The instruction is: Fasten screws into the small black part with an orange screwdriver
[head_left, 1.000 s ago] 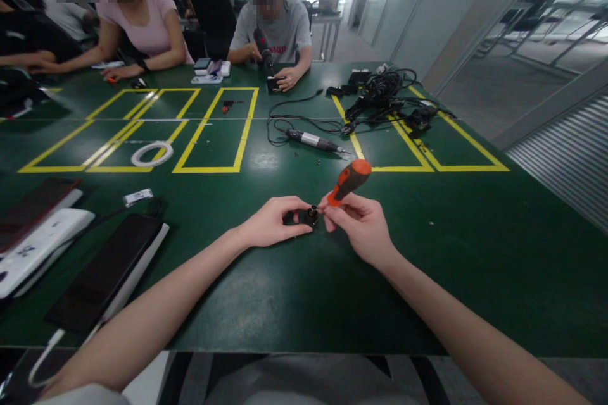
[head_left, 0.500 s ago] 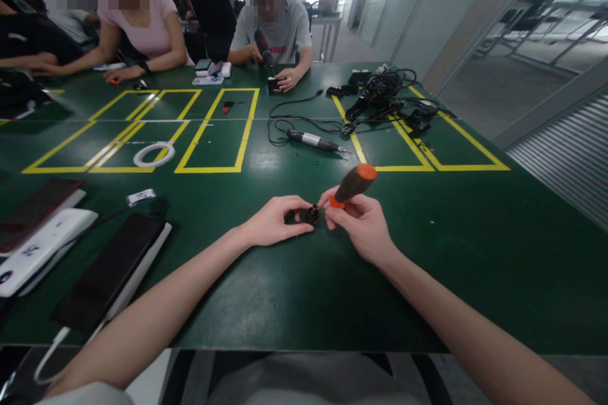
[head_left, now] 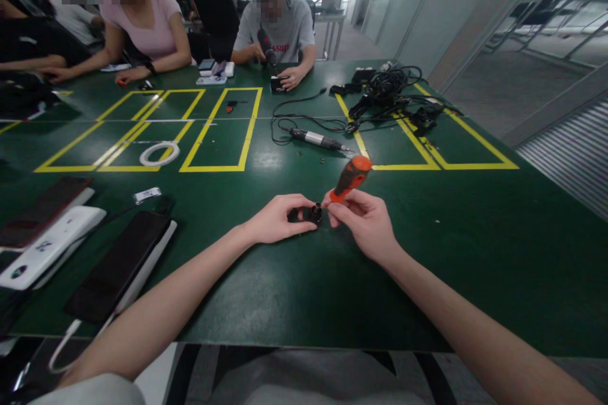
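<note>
My left hand (head_left: 280, 218) rests on the table, thumb and fingers closed around a small black cylindrical part (head_left: 316, 212) with a round opening on top. Just to its right, my right hand (head_left: 368, 221) grips a screwdriver (head_left: 352, 177) by the lower end of its dark grey and orange handle. The handle leans up and to the right. I cannot make out the screwdriver's shaft and tip among the fingers.
Beyond my hands lies a corded electric screwdriver (head_left: 318, 139). Tangled black cables (head_left: 387, 92) sit back right, a white ring (head_left: 160, 153) left. Phones (head_left: 121, 266) and a white power bank (head_left: 52, 247) occupy the near left. Across the table, a person (head_left: 280, 31) uses a power tool (head_left: 266, 47).
The whole view has shifted slightly. The screwdriver handle has turned a little in my right hand and leans slightly differently. My left hand keeps its hold on the black part.
</note>
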### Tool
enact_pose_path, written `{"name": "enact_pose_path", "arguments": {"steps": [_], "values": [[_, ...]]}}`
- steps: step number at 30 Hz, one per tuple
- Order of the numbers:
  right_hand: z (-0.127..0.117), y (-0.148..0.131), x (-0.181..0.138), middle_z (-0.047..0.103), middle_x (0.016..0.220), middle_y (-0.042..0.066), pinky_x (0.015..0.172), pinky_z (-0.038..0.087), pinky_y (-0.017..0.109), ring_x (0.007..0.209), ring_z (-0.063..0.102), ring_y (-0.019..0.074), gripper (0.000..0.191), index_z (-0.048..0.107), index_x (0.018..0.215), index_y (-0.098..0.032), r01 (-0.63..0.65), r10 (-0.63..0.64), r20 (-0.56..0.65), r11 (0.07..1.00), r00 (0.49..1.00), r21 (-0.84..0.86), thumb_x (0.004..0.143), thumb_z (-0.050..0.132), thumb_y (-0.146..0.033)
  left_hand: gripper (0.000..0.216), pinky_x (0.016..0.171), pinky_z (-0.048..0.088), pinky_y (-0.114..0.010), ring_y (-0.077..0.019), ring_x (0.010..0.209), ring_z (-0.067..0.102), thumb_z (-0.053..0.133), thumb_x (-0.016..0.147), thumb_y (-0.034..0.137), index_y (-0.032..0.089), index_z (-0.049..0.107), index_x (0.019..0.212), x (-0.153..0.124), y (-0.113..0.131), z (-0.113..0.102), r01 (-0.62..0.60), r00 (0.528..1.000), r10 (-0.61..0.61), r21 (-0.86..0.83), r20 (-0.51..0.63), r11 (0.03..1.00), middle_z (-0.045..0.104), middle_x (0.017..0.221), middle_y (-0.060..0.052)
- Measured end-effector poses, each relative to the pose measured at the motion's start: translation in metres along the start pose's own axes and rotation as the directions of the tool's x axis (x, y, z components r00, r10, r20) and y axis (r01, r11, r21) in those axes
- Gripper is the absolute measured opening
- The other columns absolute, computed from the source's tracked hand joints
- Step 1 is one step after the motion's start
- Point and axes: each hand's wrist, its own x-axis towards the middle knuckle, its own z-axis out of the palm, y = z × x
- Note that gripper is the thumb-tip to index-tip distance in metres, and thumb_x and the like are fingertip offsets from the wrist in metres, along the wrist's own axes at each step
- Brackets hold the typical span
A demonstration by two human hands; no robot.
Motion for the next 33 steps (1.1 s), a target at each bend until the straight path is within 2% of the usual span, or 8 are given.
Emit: {"name": "enact_pose_path", "arguments": {"steps": [3, 6, 10, 14, 18, 22, 28, 33], "values": [[0.0009, 0.0024, -0.0001, 0.069, 0.073, 0.002, 0.054, 0.052, 0.029, 0.054, 0.059, 0.0126, 0.037, 0.072, 0.085, -0.020, -0.010, 0.007, 0.040, 0.998, 0.999, 0.059, 0.088, 0.076, -0.057, 0.027, 0.072, 0.046, -0.026, -0.0126, 0.076, 0.057, 0.077, 0.088, 0.033, 0.014, 0.072, 0.106, 0.0000, 0.0002, 0.0003, 0.002, 1.000, -0.002, 0.003, 0.004, 1.000, 0.068, 0.091, -0.003], [0.0021, 0.0047, -0.0014, 0.073, 0.076, 0.002, 0.056, 0.054, 0.030, 0.055, 0.060, 0.0130, 0.037, 0.068, 0.097, -0.022, -0.004, 0.002, 0.027, 0.997, 1.000, 0.075, 0.086, 0.078, -0.056, 0.028, 0.073, 0.046, -0.026, -0.0130, 0.076, 0.057, 0.077, 0.088, 0.036, 0.015, 0.073, 0.106, 0.0001, 0.0005, 0.0005, 0.024, 1.000, -0.024, -0.001, 0.018, 1.000, 0.069, 0.092, -0.004], [0.0012, 0.0038, -0.0021, 0.073, 0.075, 0.002, 0.055, 0.054, 0.029, 0.054, 0.058, 0.0120, 0.035, 0.064, 0.085, -0.022, 0.003, -0.003, -0.013, 1.000, 1.000, -0.001, 0.084, 0.082, -0.053, 0.031, 0.074, 0.047, -0.027, -0.0133, 0.077, 0.058, 0.077, 0.088, 0.038, 0.015, 0.073, 0.108, 0.0004, -0.0004, 0.0009, 0.026, 1.000, -0.025, -0.008, 0.016, 1.000, 0.070, 0.094, -0.004], [-0.0009, 0.0010, -0.0007, 0.071, 0.075, 0.002, 0.054, 0.052, 0.028, 0.054, 0.057, 0.0114, 0.032, 0.069, 0.076, -0.020, 0.021, -0.022, -0.027, 0.999, 0.999, -0.045, 0.079, 0.086, -0.047, 0.030, 0.073, 0.047, -0.026, -0.0128, 0.075, 0.058, 0.078, 0.087, 0.036, 0.014, 0.072, 0.106, 0.0006, -0.0019, 0.0016, 0.006, 1.000, -0.006, -0.015, 0.002, 1.000, 0.069, 0.092, -0.004], [-0.0001, 0.0006, -0.0005, 0.072, 0.071, 0.003, 0.054, 0.054, 0.031, 0.054, 0.059, 0.0136, 0.032, 0.075, 0.083, -0.020, 0.000, 0.000, -0.003, 1.000, 1.000, -0.027, 0.082, 0.083, -0.052, 0.028, 0.072, 0.046, -0.025, -0.0127, 0.076, 0.057, 0.077, 0.088, 0.034, 0.014, 0.071, 0.106, 0.0005, -0.0010, 0.0016, 0.008, 1.000, -0.008, -0.020, 0.008, 1.000, 0.069, 0.092, -0.003], [0.0022, 0.0013, -0.0024, 0.076, 0.077, 0.004, 0.057, 0.057, 0.031, 0.055, 0.062, 0.0138, 0.037, 0.071, 0.096, -0.021, -0.001, 0.000, 0.019, 0.999, 1.000, 0.039, 0.084, 0.080, -0.056, 0.027, 0.072, 0.045, -0.025, -0.0132, 0.078, 0.057, 0.076, 0.089, 0.035, 0.014, 0.071, 0.105, 0.0004, 0.0001, 0.0010, 0.021, 1.000, -0.021, 0.011, 0.020, 1.000, 0.067, 0.090, -0.003], [0.0006, -0.0007, -0.0017, 0.073, 0.075, 0.003, 0.055, 0.055, 0.030, 0.054, 0.059, 0.0129, 0.036, 0.068, 0.078, -0.021, 0.004, -0.005, -0.008, 0.999, 1.000, -0.041, 0.078, 0.086, -0.052, 0.029, 0.072, 0.046, -0.026, -0.0131, 0.076, 0.058, 0.078, 0.087, 0.035, 0.014, 0.072, 0.106, 0.0010, -0.0024, 0.0011, 0.008, 1.000, -0.008, -0.013, 0.010, 1.000, 0.069, 0.092, -0.003], [0.0005, -0.0005, -0.0003, 0.068, 0.069, 0.001, 0.054, 0.053, 0.029, 0.053, 0.058, 0.0123, 0.036, 0.073, 0.082, -0.021, 0.026, -0.026, 0.017, 1.000, 1.000, -0.012, 0.086, 0.078, -0.056, 0.028, 0.072, 0.046, -0.026, -0.0122, 0.076, 0.058, 0.078, 0.087, 0.031, 0.014, 0.071, 0.107, 0.0007, -0.0013, 0.0013, 0.001, 1.000, -0.001, -0.035, -0.001, 0.999, 0.069, 0.094, -0.003]]}}
